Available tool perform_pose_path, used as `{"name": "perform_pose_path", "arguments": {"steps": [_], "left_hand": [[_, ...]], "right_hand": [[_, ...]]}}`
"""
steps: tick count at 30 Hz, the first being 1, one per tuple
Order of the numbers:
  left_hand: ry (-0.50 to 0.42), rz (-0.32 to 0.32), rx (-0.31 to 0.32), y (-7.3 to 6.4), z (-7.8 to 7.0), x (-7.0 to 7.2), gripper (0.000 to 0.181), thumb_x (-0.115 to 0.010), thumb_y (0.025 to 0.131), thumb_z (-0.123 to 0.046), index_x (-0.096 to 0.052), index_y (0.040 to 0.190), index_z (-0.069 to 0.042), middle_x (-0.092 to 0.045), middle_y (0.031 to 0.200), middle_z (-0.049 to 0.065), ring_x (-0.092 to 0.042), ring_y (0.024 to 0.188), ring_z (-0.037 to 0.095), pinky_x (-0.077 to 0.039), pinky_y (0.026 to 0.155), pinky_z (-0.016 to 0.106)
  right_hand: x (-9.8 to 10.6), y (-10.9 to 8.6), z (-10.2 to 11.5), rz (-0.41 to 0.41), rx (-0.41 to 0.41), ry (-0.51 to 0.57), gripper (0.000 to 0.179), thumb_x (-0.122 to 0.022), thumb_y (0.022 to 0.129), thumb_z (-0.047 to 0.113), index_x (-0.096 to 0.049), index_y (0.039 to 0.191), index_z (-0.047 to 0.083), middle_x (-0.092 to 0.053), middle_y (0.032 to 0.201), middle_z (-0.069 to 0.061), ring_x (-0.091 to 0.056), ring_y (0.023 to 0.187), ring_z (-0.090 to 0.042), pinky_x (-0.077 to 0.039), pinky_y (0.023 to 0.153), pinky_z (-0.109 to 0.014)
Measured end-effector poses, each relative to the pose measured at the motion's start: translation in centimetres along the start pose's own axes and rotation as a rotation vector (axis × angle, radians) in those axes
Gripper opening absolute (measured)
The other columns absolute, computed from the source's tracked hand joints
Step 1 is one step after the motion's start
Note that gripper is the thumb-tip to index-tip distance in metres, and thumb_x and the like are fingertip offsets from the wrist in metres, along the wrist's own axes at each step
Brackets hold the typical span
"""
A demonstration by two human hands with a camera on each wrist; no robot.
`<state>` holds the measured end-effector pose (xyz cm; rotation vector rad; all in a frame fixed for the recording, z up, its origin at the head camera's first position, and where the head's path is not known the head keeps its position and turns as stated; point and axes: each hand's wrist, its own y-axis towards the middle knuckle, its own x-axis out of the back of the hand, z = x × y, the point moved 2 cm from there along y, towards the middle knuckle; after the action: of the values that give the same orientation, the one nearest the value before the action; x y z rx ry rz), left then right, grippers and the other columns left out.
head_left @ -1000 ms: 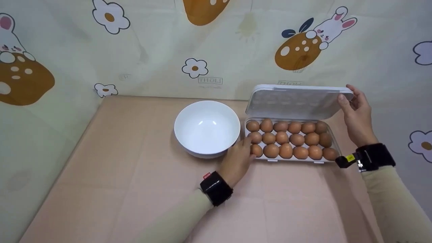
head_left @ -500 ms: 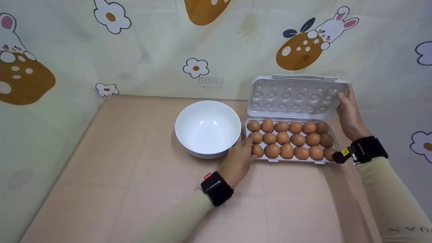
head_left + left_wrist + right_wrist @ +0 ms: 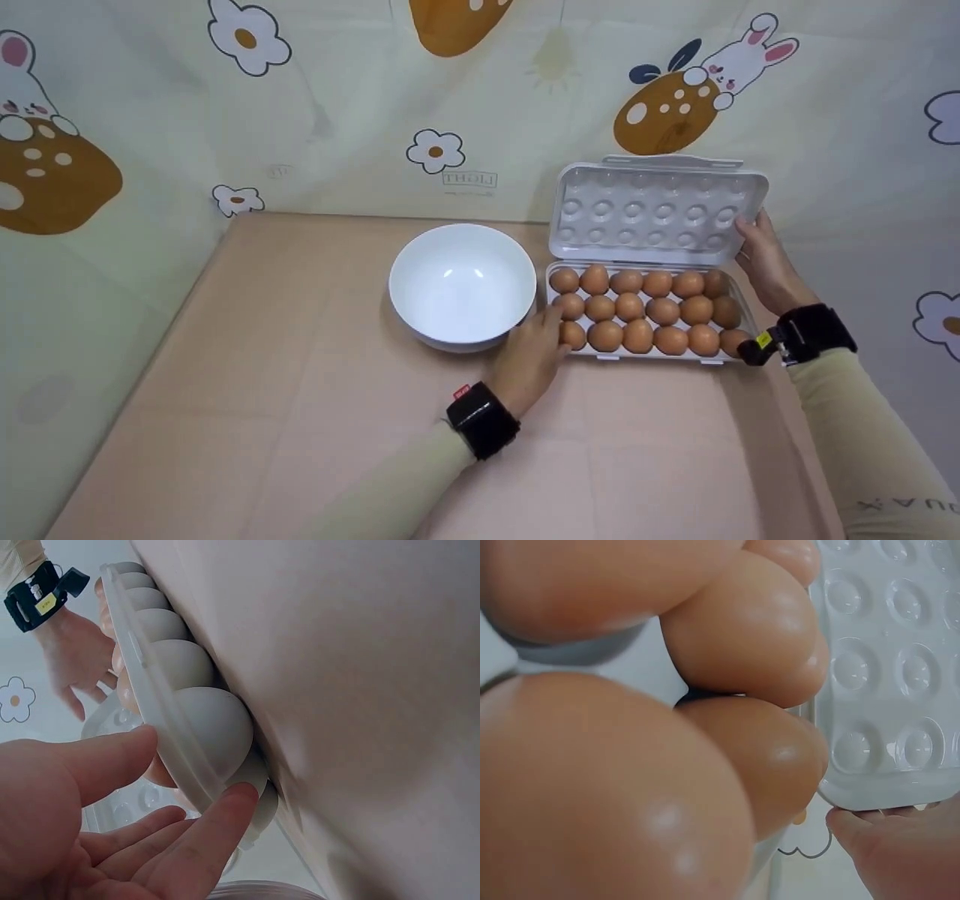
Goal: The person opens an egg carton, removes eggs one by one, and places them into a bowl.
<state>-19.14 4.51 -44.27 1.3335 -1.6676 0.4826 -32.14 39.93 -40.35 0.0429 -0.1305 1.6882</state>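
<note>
A white egg box [image 3: 660, 358] lies on the table with its lid [image 3: 675, 214] raised, the dimpled inside facing me. Brown eggs [image 3: 637, 335] stand in rows in its tray. At the box's left end, my left hand [image 3: 526, 364] holds the tray, thumb on the rim and fingertips against the egg cups, as the left wrist view shows. My right hand [image 3: 772, 266] is at the lid's right edge, thumb in front and fingers mostly hidden behind it. In the right wrist view its thumb [image 3: 847, 825] touches the lid's corner.
Left of the box stands a white bowl [image 3: 461, 285], close to my left hand. The pinkish table cover [image 3: 337, 420] runs back to a patterned curtain [image 3: 337, 112] just behind the raised lid.
The lid has swung up and back from half raised to nearly upright. My right hand moved with it, sliding down along its right edge. My left hand has stayed put.
</note>
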Motion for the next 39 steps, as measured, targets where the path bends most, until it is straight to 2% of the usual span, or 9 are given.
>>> {"name": "perform_pose_path", "arguments": {"steps": [6, 13, 18, 24, 29, 34, 39], "left_hand": [[0.007, 0.003, 0.007, 0.0, 0.1, 0.0, 0.060, -0.076, 0.100, -0.016, -0.050, 0.152, -0.002, -0.066, 0.141, 0.013, -0.066, 0.126, 0.023, -0.054, 0.105, 0.034], [-0.002, -0.035, -0.026, 0.0, 0.1, -0.2, 0.055, -0.077, 0.098, -0.013, -0.054, 0.146, -0.001, -0.069, 0.132, 0.013, -0.069, 0.118, 0.025, -0.057, 0.099, 0.036], [-0.001, -0.043, -0.024, 0.0, 0.0, -0.1, 0.050, -0.078, 0.098, -0.014, -0.056, 0.141, -0.002, -0.071, 0.126, 0.013, -0.070, 0.114, 0.025, -0.058, 0.097, 0.036], [-0.037, 0.006, 0.002, 0.0, 0.0, 0.0, 0.057, -0.075, 0.100, -0.014, -0.052, 0.151, -0.001, -0.067, 0.140, 0.013, -0.067, 0.125, 0.023, -0.055, 0.104, 0.035], [-0.033, 0.005, -0.008, -0.1, 0.1, 0.0, 0.058, -0.075, 0.100, -0.013, -0.051, 0.151, -0.002, -0.066, 0.140, 0.013, -0.068, 0.122, 0.023, -0.056, 0.102, 0.035], [-0.027, 0.014, 0.002, -0.3, 0.1, 0.0, 0.058, -0.075, 0.100, -0.014, -0.050, 0.152, -0.004, -0.067, 0.139, 0.012, -0.068, 0.121, 0.022, -0.056, 0.102, 0.034], [-0.011, -0.006, -0.026, -0.4, 0.2, 0.0, 0.057, -0.076, 0.099, -0.013, -0.051, 0.149, -0.004, -0.068, 0.131, 0.011, -0.070, 0.115, 0.023, -0.059, 0.096, 0.036]], "right_hand": [[0.0, 0.0, -0.3, 0.045, -0.103, -0.052, 0.077, -0.029, 0.114, 0.050, 0.022, 0.167, 0.025, 0.014, 0.177, -0.014, 0.006, 0.162, -0.042, 0.006, 0.131, -0.051], [0.0, 0.1, -0.6, 0.056, -0.145, -0.103, 0.077, -0.027, 0.114, 0.049, 0.022, 0.167, 0.023, 0.009, 0.176, -0.021, 0.002, 0.161, -0.047, 0.003, 0.131, -0.055], [0.0, 0.2, -0.8, 0.062, -0.137, -0.194, 0.079, -0.027, 0.114, 0.051, 0.021, 0.167, 0.018, 0.007, 0.177, -0.021, -0.001, 0.160, -0.047, -0.001, 0.130, -0.057], [0.1, 0.0, -1.0, 0.055, -0.128, -0.260, 0.080, -0.026, 0.114, 0.051, 0.020, 0.167, 0.012, 0.006, 0.176, -0.023, -0.005, 0.159, -0.050, -0.003, 0.129, -0.060], [0.1, -0.2, -1.0, 0.040, -0.131, -0.285, 0.081, -0.026, 0.113, 0.052, 0.020, 0.167, 0.012, 0.010, 0.176, -0.021, -0.007, 0.159, -0.050, -0.005, 0.129, -0.061], [0.3, -1.0, -0.9, 0.020, -0.126, -0.293, 0.085, -0.029, 0.113, 0.053, 0.023, 0.166, 0.011, 0.009, 0.175, -0.025, -0.007, 0.159, -0.051, -0.006, 0.128, -0.063], [-0.1, -2.3, -0.4, -0.035, -0.115, -0.405, 0.089, -0.034, 0.111, 0.058, 0.018, 0.168, 0.013, 0.000, 0.175, -0.027, -0.007, 0.160, -0.049, -0.013, 0.127, -0.066]]}}
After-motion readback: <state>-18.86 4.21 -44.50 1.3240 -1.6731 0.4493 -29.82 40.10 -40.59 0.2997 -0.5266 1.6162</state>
